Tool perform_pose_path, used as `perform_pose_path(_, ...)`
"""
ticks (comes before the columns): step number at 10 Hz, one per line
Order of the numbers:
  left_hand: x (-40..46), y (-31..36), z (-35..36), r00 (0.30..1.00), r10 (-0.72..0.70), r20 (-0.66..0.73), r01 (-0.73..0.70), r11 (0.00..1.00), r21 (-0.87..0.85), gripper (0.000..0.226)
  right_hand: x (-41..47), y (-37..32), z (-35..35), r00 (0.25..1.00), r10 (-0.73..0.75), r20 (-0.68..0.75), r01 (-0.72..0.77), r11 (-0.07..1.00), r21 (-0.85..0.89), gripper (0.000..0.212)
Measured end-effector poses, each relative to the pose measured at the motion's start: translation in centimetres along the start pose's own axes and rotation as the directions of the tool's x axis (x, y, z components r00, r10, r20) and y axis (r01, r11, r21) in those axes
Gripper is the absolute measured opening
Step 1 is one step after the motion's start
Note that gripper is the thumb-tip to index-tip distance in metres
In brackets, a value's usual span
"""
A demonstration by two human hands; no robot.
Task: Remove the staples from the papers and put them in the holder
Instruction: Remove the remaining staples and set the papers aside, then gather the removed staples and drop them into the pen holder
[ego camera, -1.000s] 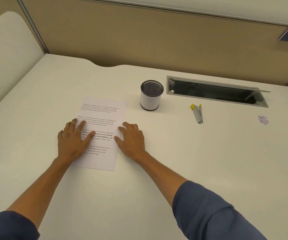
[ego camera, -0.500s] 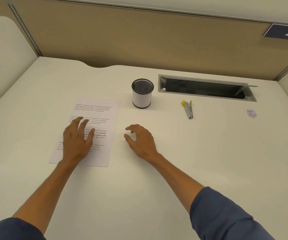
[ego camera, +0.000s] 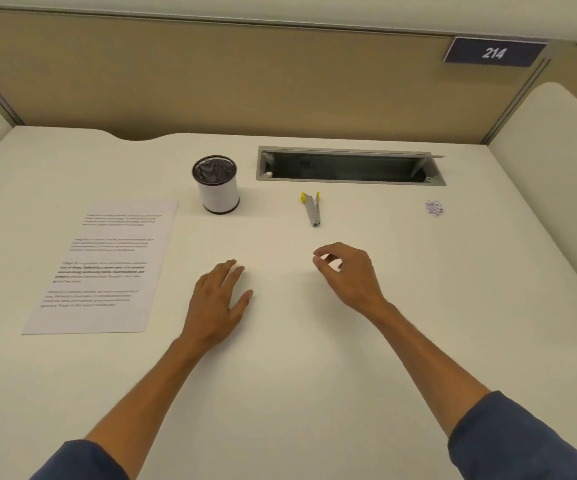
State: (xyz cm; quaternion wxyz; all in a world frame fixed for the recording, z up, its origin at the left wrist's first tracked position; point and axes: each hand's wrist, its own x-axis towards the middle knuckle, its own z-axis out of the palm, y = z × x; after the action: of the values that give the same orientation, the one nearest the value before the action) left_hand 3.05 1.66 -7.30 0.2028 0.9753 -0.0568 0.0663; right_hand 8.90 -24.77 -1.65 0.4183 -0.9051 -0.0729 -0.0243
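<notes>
Fingers (ego camera: 231,271) of the left hand (ego camera: 219,299) are seen from the head camera stretched nearly straight and close together, palm down over the bare white desk top (ego camera: 280,393), with nothing held; whether the palm touches the surface cannot be told. On the right hand (ego camera: 349,275) the fingers are loosely curled, the thumb and forefinger tips brought near each other; nothing can be made out between them. Both forearms are bare, with blue sleeves (ego camera: 515,441) pushed up toward the elbows.

The white printed sheet of paper (ego camera: 103,265) is laid flat at the left of the desk, well apart from both hands, its text too blurred to be read. No staple can be made out on it. The cylindrical black mesh holder with a white wrap (ego camera: 217,184) is stood upright just beyond the sheet's far right corner. The grey metal staple remover with yellow tips (ego camera: 312,208) is laid on the desk between the holder and the right side, just beyond the right hand. A small heap of pale loose bits (ego camera: 434,207) is seen far to the right. A long grey recessed cable slot (ego camera: 349,166) is set into the desk behind the remover, and a dark plate marked 214 (ego camera: 494,53) is fixed on the tan partition (ego camera: 245,81).
</notes>
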Motion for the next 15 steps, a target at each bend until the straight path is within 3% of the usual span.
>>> perform_pose_path(3, 1.9, 3.8, 3.5, 0.997, -0.059, 0.052, 0.053, 0.994, 0.096, 0.068, 3.3, 8.3, -8.5, 0.981, 0.131, -0.14, -0.137, 0.99, -0.037, 0.016)
perform_pose_path(6, 5.2, 7.3, 5.6, 0.994, -0.046, 0.099, 0.035, 0.993, 0.109, 0.074, 8.3, 15.2, -14.8, 0.967, 0.166, -0.196, -0.216, 0.939, -0.27, 0.031)
perform_pose_path(8, 6.0, 8.0, 6.5, 0.995, -0.073, 0.072, 0.062, 0.988, 0.144, 0.071, 12.1, 17.7, -17.4, 0.987, 0.156, -0.029, -0.143, 0.787, -0.6, 0.053)
perform_pose_path(10, 5.9, 8.1, 6.7, 0.997, -0.07, 0.042, 0.063, 0.988, 0.138, 0.067, 15.2, 18.7, -18.7, 0.964, 0.213, 0.159, -0.038, 0.702, -0.711, 0.059)
perform_pose_path(12, 5.9, 8.2, 6.7, 0.996, -0.075, 0.044, 0.067, 0.987, 0.149, 0.066, 17.3, 19.4, -18.7, 0.941, 0.232, 0.246, 0.027, 0.675, -0.737, 0.046)
perform_pose_path(15, 6.0, 8.1, 6.7, 0.996, -0.076, 0.049, 0.068, 0.986, 0.154, 0.066, 17.8, 19.4, -18.3, 0.978, 0.095, 0.188, 0.063, 0.722, -0.69, 0.029)
